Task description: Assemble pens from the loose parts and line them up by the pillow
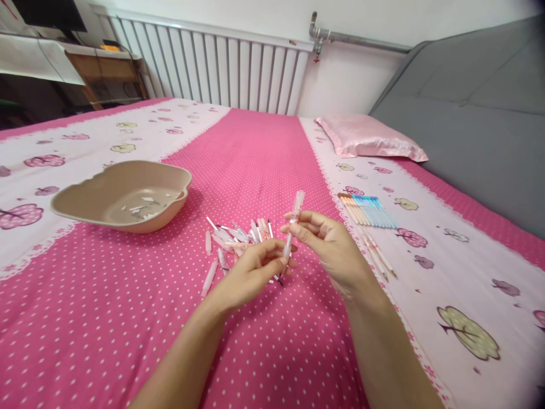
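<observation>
Both my hands meet over the bed around one slim pen (298, 200) with a clear pinkish barrel, held tilted upward. My left hand (253, 267) pinches its lower, whitish part between thumb and fingers. Higher up, the thumb and fingers of my right hand (334, 250) close on the pink section. Just beyond my left hand lies a loose heap of pen parts (221, 241): pink and clear barrels, white sticks and thin dark-tipped pieces. Part of that heap is hidden behind my left hand.
A beige basin (93, 210) with small white bits stands at the left. To the right lie a row of blue and orange-brown pens (370, 211) and a few pale pens (378, 254). A pink pillow (370, 136) rests near the grey headboard (468, 108); a radiator (213, 62) lines the wall.
</observation>
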A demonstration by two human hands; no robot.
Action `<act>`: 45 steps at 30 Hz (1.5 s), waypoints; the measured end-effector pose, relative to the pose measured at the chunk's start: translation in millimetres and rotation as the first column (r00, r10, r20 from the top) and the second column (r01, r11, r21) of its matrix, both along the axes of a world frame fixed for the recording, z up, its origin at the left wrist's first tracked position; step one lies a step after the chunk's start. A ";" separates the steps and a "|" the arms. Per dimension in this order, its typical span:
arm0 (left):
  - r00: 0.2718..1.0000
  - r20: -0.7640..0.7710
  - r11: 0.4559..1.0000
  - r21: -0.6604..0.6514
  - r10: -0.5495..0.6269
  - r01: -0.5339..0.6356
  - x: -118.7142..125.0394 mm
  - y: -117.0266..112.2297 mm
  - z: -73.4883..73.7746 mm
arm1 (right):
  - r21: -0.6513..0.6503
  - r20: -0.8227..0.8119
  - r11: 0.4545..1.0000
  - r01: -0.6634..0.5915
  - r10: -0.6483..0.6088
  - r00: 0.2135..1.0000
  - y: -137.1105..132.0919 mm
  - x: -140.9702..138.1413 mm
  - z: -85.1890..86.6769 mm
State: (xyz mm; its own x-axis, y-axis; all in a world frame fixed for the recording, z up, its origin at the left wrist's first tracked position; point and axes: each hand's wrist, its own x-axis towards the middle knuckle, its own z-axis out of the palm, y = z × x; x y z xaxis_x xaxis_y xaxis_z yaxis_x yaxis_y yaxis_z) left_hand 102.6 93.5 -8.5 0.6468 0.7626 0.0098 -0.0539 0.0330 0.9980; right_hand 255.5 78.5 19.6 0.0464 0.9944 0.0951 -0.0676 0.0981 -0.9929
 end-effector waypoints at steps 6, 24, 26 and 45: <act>1.000 0.005 1.000 -0.009 -0.006 0.006 -0.5 0.3 -0.2 | 0.000 -0.007 1.000 -0.006 0.006 1.000 -0.6 0.2 -0.1; 1.000 0.009 1.000 -0.023 0.004 -0.003 0.3 -0.4 0.8 | -0.010 -0.007 0.999 -0.031 0.031 0.999 -0.8 1.6 0.3; 1.000 0.006 1.000 -0.019 0.003 -0.003 0.5 -0.1 0.5 | -0.006 -0.012 0.999 -0.040 0.040 0.999 -0.5 1.4 0.4; 1.000 0.005 1.000 0.004 0.001 -0.001 -0.7 0.9 1.0 | -0.028 -0.007 0.996 -0.086 0.086 0.996 0.1 1.8 0.5</act>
